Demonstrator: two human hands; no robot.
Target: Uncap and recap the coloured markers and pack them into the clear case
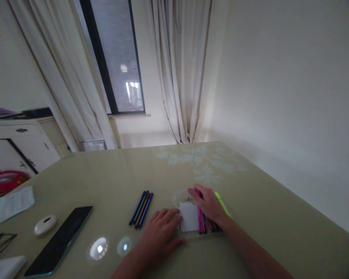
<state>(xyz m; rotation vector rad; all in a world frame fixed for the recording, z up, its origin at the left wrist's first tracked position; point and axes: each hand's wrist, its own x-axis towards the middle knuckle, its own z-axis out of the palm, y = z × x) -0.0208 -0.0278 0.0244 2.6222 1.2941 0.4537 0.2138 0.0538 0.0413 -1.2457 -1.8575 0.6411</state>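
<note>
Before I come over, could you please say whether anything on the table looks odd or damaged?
Nothing visible looks spilled or damaged. Four dark pens lie on the table, left of and apart from the clear case holding pink pens. Two bright round spots beside the phone glow oddly, but are probably reflections.

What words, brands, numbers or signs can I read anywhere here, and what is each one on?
None can be read in this picture.
Clear case by the hands: a dark marking near its far edge, possibly lettering, too small and blurred to read.
Four loose pens: no lettering I can make out.
Phone: dark screen, no legible text.
</note>
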